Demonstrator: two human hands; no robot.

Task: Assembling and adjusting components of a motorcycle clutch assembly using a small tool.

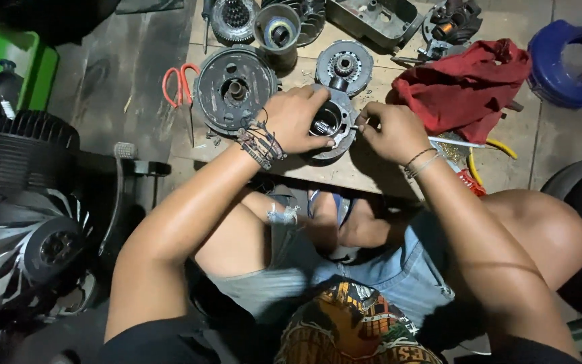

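A round grey metal clutch part (331, 121) with a dark bore lies on a wooden board (345, 172) in front of my knees. My left hand (296, 120) wraps its left side and holds it, thumb at the bore. At the part's right rim my right hand (393, 129) is pinched on something small and pale that I cannot make out. Both wrists wear thin bands.
A large dark drum (234, 89), a toothed disc (344, 65), a metal cup (276, 32), red-handled scissors (180, 82), a red rag (467, 86) and a screwdriver with a yellow handle (479, 143) lie around. A blue ring (566, 62) sits right, an engine fan (31, 243) left.
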